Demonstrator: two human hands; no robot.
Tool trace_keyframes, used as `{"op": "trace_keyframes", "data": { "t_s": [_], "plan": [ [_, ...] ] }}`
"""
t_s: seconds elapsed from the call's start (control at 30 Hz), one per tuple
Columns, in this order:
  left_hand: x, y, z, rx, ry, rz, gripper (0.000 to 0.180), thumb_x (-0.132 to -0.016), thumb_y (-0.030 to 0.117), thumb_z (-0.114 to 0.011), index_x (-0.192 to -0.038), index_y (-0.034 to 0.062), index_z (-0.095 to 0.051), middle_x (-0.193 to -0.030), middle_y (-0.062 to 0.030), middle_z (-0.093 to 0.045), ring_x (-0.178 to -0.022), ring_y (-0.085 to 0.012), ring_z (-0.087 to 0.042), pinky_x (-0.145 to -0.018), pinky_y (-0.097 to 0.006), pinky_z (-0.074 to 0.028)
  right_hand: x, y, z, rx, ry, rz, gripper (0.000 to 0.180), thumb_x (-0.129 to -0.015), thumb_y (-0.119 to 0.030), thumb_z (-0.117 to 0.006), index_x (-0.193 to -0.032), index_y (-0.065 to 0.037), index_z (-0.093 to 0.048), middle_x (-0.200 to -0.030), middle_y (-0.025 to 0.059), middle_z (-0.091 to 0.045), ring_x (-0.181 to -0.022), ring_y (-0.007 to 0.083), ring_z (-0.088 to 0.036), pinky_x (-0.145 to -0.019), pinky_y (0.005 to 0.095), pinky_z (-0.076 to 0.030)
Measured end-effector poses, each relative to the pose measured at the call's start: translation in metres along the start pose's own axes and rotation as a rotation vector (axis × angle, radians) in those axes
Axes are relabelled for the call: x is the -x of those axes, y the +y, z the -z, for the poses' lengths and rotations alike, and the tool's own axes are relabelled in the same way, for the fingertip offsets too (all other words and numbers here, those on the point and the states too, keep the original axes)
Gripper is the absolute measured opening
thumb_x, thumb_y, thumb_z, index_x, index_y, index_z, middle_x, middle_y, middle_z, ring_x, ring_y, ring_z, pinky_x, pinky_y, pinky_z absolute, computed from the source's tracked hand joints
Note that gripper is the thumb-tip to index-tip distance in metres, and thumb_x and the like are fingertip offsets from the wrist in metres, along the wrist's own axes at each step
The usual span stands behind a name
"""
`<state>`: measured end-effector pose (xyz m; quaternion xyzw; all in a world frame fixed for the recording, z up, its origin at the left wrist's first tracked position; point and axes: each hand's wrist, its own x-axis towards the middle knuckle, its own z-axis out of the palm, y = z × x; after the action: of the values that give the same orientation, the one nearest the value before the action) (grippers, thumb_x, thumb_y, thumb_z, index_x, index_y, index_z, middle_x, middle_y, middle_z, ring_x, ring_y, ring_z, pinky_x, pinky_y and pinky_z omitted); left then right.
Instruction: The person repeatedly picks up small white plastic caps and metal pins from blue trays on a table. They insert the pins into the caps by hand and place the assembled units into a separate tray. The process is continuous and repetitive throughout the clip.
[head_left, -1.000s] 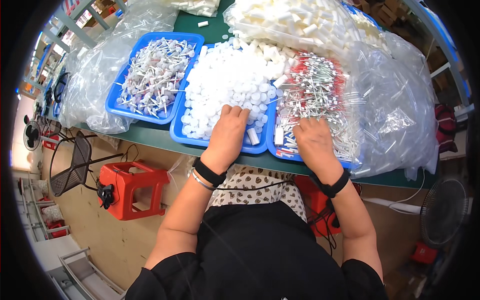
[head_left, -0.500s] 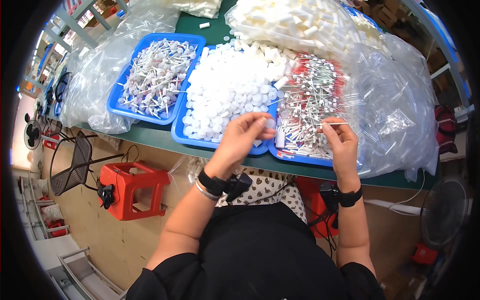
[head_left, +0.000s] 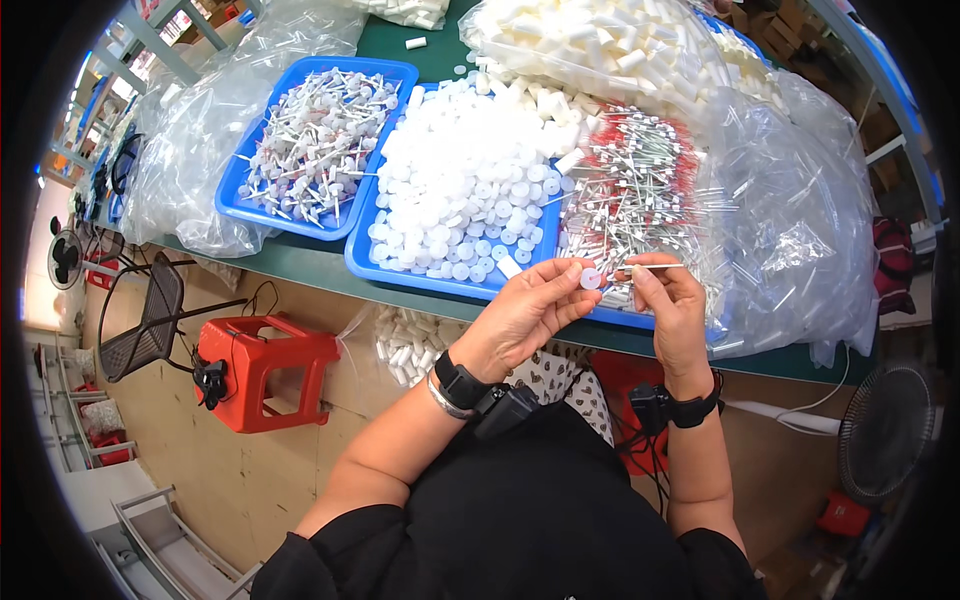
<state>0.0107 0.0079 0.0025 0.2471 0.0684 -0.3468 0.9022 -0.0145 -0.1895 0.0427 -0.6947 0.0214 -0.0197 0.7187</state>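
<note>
Pinched between the thumb and fingers of my left hand (head_left: 530, 312) is a small translucent white plastic disc (head_left: 590, 279) with a hole at its centre. Close to its right, my right hand (head_left: 673, 315) grips a thin white stick (head_left: 657, 266), held roughly level, its left end pointing toward the disc. A small gap seems to part the two pieces. Beyond my left hand a blue tray (head_left: 400, 268) is heaped with similar discs. Past my right hand lies a pile of thin sticks (head_left: 640, 180) with white and red ends, in another blue tray.
At the left, a blue tray (head_left: 232, 207) holds discs with sticks through them. A large bag of white foam cylinders (head_left: 600, 45) lies at the back. Clear plastic bags (head_left: 790, 230) cover the table's right. Below stand a red stool (head_left: 265, 375) and a fan (head_left: 885, 430).
My left hand has moved right, from the disc tray toward my right hand, carrying the disc. My right hand stays nearly in place with the stick.
</note>
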Motion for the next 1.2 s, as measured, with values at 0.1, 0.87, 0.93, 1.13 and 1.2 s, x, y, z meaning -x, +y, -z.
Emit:
{"op": "trace_keyframes", "data": {
  "t_s": [0.1, 0.87, 0.93, 1.13, 1.2],
  "plan": [
    [0.000, -0.001, 0.001, 0.020, 0.004, 0.009, 0.022, -0.099, 0.013, -0.059, -0.116, -0.0003, -0.060, -0.106, -0.0107, -0.068, -0.092, -0.0162, -0.070, -0.084, -0.024, -0.060, -0.001, 0.002, 0.001, 0.023, 0.001, 0.008, 0.014, -0.094, -0.010, -0.064, -0.105, -0.002, -0.068, -0.090, 0.0059, -0.072, -0.067, 0.0042, -0.052, -0.062, 0.0196, -0.042],
    [-0.001, 0.000, 0.003, -0.056, 0.058, -0.022, 0.023, -0.097, 0.015, -0.064, -0.115, 0.0018, -0.061, -0.105, -0.0065, -0.068, -0.091, -0.0142, -0.068, -0.085, -0.025, -0.057, 0.000, -0.019, 0.005, 0.542, -0.141, 0.408, 0.013, -0.082, 0.002, -0.070, -0.094, -0.002, -0.072, -0.089, 0.0085, -0.071, -0.075, 0.0159, -0.066, -0.065, 0.0264, -0.050],
    [-0.002, 0.000, 0.003, -0.074, 0.057, -0.022, 0.023, -0.097, 0.016, -0.064, -0.115, 0.0017, -0.061, -0.105, -0.0066, -0.068, -0.091, -0.0139, -0.068, -0.084, -0.024, -0.057, -0.001, -0.018, 0.005, 0.556, -0.163, 0.474, 0.014, -0.081, 0.002, -0.071, -0.094, -0.002, -0.072, -0.089, 0.0092, -0.071, -0.074, 0.0178, -0.067, -0.064, 0.0274, -0.051],
    [-0.002, -0.001, 0.004, -0.033, 0.052, -0.005, 0.022, -0.096, 0.015, -0.064, -0.114, 0.0016, -0.061, -0.103, -0.0055, -0.068, -0.090, -0.0136, -0.068, -0.083, -0.023, -0.058, 0.000, -0.016, 0.001, 0.592, -0.094, 0.501, 0.015, -0.079, 0.002, -0.072, -0.093, -0.003, -0.072, -0.088, 0.0101, -0.071, -0.075, 0.0214, -0.067, -0.063, 0.0302, -0.052],
    [-0.003, -0.001, 0.005, -0.029, 0.044, 0.000, 0.022, -0.096, 0.015, -0.064, -0.114, 0.0017, -0.061, -0.102, -0.0055, -0.068, -0.090, -0.0137, -0.068, -0.083, -0.023, -0.058, -0.001, -0.015, 0.001, 0.609, -0.088, 0.546, 0.016, -0.078, 0.002, -0.073, -0.094, -0.003, -0.072, -0.088, 0.0099, -0.071, -0.074, 0.0221, -0.067, -0.063, 0.0310, -0.052]
  ]
}}
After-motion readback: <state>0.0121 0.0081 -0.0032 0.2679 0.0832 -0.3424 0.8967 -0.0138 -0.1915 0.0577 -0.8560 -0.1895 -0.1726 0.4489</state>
